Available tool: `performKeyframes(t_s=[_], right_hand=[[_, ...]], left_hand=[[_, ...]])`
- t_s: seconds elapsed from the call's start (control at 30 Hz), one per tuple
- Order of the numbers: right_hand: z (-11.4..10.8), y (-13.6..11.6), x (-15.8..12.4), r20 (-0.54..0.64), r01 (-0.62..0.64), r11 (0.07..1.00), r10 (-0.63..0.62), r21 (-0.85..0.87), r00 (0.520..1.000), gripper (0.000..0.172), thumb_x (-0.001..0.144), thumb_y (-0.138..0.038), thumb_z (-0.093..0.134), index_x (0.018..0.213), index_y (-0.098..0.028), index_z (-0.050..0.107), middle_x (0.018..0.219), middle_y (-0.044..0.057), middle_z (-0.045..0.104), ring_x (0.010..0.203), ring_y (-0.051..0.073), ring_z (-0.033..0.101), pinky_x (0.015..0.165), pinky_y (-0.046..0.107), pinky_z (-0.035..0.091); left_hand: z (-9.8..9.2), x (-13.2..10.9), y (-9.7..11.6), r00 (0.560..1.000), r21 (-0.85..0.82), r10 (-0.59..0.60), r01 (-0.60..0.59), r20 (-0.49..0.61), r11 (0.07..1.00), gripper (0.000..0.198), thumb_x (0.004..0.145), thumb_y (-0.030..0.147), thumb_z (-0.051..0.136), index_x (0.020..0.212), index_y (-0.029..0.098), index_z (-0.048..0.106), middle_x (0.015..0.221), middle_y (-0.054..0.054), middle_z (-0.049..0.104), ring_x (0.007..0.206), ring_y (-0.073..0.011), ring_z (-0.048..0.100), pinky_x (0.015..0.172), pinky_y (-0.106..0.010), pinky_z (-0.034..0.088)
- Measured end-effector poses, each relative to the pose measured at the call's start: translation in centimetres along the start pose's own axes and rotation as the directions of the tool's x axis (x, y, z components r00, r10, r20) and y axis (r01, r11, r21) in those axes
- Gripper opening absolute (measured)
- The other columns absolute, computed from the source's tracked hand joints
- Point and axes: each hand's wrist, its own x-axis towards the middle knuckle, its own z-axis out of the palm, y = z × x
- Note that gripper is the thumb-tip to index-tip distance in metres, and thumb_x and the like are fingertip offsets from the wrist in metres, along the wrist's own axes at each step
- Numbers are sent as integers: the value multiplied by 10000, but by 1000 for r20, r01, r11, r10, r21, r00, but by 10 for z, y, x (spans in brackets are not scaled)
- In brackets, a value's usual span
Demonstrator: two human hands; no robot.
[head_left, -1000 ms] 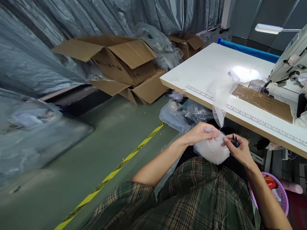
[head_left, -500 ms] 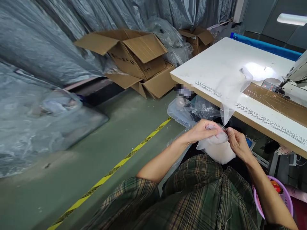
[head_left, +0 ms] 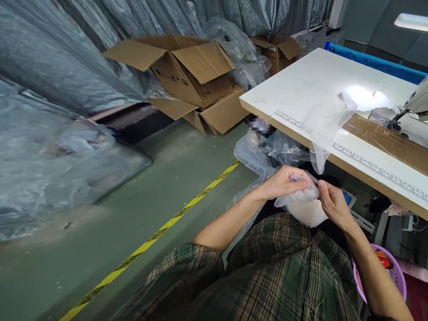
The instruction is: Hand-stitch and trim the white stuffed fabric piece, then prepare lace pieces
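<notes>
My left hand (head_left: 287,183) is closed on a piece of sheer white fabric (head_left: 306,211), which bunches over its fingers and hangs toward my lap. My right hand (head_left: 333,199) pinches a thin dark metal tool (head_left: 314,182) at the fabric's right edge; its tip lies against the cloth, and I cannot make out its exact kind. Both hands are close together in front of the table edge. More sheer fabric (head_left: 320,157) droops over that edge just above them, running back toward the sewing machine (head_left: 414,102).
The white table (head_left: 301,84) has a printed ruler along its front. Cardboard boxes (head_left: 187,84) and plastic-wrapped goods (head_left: 67,169) stand on the left. A clear plastic bin (head_left: 250,156) sits under the table corner, a pink basket (head_left: 399,281) by my right arm. Yellow tape (head_left: 160,232) marks the floor.
The view has shifted slightly, so the table appears a little farther right. Both hands keep their hold, with the tool still at the fabric's edge.
</notes>
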Motion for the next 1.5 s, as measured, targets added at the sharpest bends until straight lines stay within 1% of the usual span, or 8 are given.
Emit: performKeyframes(t_s=[0.23, 0.47, 0.63, 0.73, 1.03, 1.17, 1.33, 1.5], right_hand=[[3, 2, 1, -20, 18, 1000, -18, 6, 1000, 636, 930, -754, 343, 635, -209, 483, 569, -26, 382, 536, 117, 332, 491, 256, 272], [5, 8, -7, -148, -90, 979, 118, 183, 982, 681, 874, -832, 340, 738, -206, 571, 580, -29, 399, 530, 125, 353, 479, 254, 304], [6, 2, -11, -152, -88, 966, 128, 244, 980, 532, 763, -728, 654, 707, -206, 572, 593, -28, 484, 537, 113, 394, 499, 244, 357], [7, 1, -11, -184, -100, 962, 150, 256, 971, 470, 770, -645, 687, 665, -203, 566, 576, -26, 505, 525, 106, 394, 501, 244, 356], [-3, 6, -26, -83, -171, 915, 215, 365, 973, 553, 796, -727, 613, 708, -183, 662, 459, -60, 403, 428, 89, 318, 440, 252, 280], [-2, 8, -30, -101, -166, 916, 216, 364, 971, 588, 790, -754, 594, 752, -175, 689, 486, -43, 457, 427, 92, 345, 440, 257, 296], [-3, 12, -32, -194, -166, 962, 210, 218, 958, 589, 777, -752, 615, 840, -174, 705, 526, -40, 480, 459, 103, 376, 458, 254, 323], [-5, 6, -33, -167, -128, 974, 160, 186, 973, 684, 903, -789, 358, 846, -182, 667, 647, 1, 531, 525, 123, 417, 490, 269, 355]], left_hand=[[4, 1, 2, 999, 38, 36, -36, 12, 999, 214, 807, 322, 656, 734, 130, 713, 689, -24, 691, 590, -94, 531, 551, -199, 382], [7, 3, -6, 1000, 3, -23, 23, -4, 1000, 266, 789, 381, 680, 823, 126, 748, 667, -23, 681, 548, -87, 494, 516, -199, 348], [11, 4, -8, 999, -104, -31, 29, -20, 994, 266, 737, 383, 701, 772, 121, 724, 617, -5, 636, 545, -80, 473, 522, -193, 338], [15, 4, -8, 997, -129, -31, 22, -69, 991, 242, 722, 365, 699, 745, 124, 709, 624, -5, 634, 575, -89, 501, 556, -199, 358], [14, 3, -13, 981, -116, -27, 4, -193, 993, 288, 725, 408, 707, 773, 124, 710, 604, 5, 613, 560, -89, 458, 548, -211, 316], [14, 0, -14, 987, -83, 6, -20, -163, 996, 306, 732, 426, 730, 725, 120, 712, 635, -16, 644, 584, -99, 496, 564, -219, 343], [15, -3, -13, 998, -46, 28, -31, -63, 998, 363, 747, 477, 754, 779, 115, 755, 800, -71, 740, 711, -146, 615, 655, -234, 442], [17, -5, -8, 999, -13, 18, -18, 32, 1000, 355, 768, 462, 739, 839, 115, 770, 800, -69, 749, 730, -153, 636, 672, -236, 472]])
